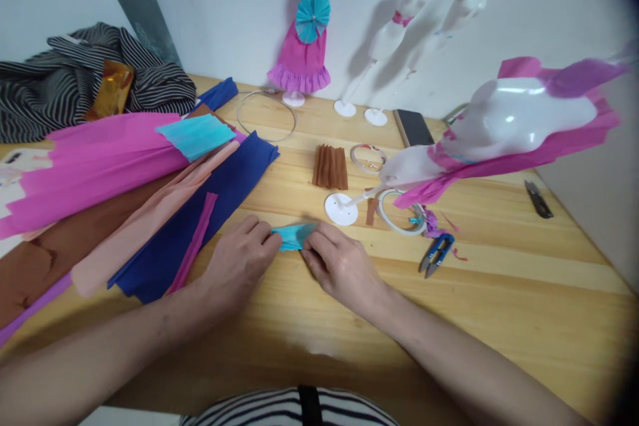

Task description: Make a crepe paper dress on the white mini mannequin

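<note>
Left hand (247,253): fingers curled in, thumb side pinching the left end of the turquoise strip (292,237)
Right hand (339,263): fingers bent, nearly together with the thumb, gripping the strip's right end
Turquoise strip: stretched between both hands, near middle of the wooden table (479,333)
Pleated brown piece (330,168): farther back, slightly right
Blue-handled snips (436,255): right of the right hand, apart from it
</note>
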The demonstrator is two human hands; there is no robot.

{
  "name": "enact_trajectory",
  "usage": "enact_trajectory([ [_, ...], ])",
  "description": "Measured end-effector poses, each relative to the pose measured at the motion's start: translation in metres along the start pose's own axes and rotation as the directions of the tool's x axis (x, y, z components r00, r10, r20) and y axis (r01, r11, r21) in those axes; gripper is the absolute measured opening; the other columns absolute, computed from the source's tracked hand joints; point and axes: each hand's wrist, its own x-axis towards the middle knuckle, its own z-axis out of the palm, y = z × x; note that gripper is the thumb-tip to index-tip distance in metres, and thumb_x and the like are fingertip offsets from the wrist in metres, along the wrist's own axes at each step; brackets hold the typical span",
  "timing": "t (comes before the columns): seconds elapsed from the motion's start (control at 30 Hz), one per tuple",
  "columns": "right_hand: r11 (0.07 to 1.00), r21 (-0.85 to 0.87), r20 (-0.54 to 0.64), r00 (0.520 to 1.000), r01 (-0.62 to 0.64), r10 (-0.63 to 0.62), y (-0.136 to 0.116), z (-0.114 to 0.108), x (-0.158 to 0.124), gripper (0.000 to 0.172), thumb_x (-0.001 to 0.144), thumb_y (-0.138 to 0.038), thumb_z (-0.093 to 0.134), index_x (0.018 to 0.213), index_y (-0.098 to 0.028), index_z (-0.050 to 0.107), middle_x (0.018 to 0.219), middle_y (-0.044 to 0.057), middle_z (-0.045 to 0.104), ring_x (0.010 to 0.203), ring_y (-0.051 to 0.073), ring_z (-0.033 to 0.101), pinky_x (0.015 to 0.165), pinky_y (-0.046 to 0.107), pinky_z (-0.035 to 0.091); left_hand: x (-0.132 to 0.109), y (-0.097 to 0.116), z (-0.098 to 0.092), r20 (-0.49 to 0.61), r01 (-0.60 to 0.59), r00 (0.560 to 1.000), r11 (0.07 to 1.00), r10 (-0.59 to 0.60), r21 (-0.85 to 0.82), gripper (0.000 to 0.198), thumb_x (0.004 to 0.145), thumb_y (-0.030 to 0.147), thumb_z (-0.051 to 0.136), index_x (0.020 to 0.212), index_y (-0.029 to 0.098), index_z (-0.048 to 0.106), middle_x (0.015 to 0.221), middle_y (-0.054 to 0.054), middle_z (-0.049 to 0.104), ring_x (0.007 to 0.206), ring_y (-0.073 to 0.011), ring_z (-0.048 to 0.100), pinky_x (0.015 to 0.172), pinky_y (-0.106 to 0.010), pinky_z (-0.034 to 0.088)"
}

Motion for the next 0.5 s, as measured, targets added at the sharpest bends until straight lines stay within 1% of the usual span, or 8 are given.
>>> enact_trajectory([
  [0.1,1.0,0.001,0.005,1.0,-0.001,0.001,0.0001,-0.0004,-0.0001,0.017,0.091,-0.015,0.045,0.078,-0.017,0.056,0.076,0.006,0.055,0.069,0.017,0.052,0.059,0.027,0.043,0.0011,-0.0015,-0.0007,0.05,-0.032,0.998,0.999,0.032,-0.003,0.013,0.088,0.012,0.052,0.086,0.014,0.065,0.081,-0.006,0.062,0.078,-0.0214,0.051,0.068,-0.033,0.043],
  [0.23,1.0,-0.002,0.007,1.0,-0.012,0.012,0.0007,0.0003,-0.0001,0.016,0.09,-0.016,0.046,0.078,-0.017,0.056,0.077,0.006,0.056,0.07,0.018,0.053,0.059,0.027,0.043,0.0026,-0.0034,-0.0008,0.095,-0.061,0.994,0.998,0.061,-0.006,0.014,0.088,0.013,0.051,0.092,0.012,0.065,0.084,-0.008,0.063,0.079,-0.0222,0.051,0.07,-0.034,0.045],
  [0.5,1.0,0.012,0.006,1.0,-0.022,0.022,0.0009,0.0018,-0.0004,0.014,0.089,-0.014,0.047,0.081,-0.018,0.057,0.078,0.006,0.057,0.072,0.018,0.054,0.061,0.027,0.045,0.0022,-0.0053,0.0028,0.095,-0.056,0.994,0.998,0.058,-0.021,0.018,0.089,0.01,0.047,0.093,0.013,0.063,0.086,-0.007,0.063,0.08,-0.0211,0.051,0.071,-0.033,0.045],
])
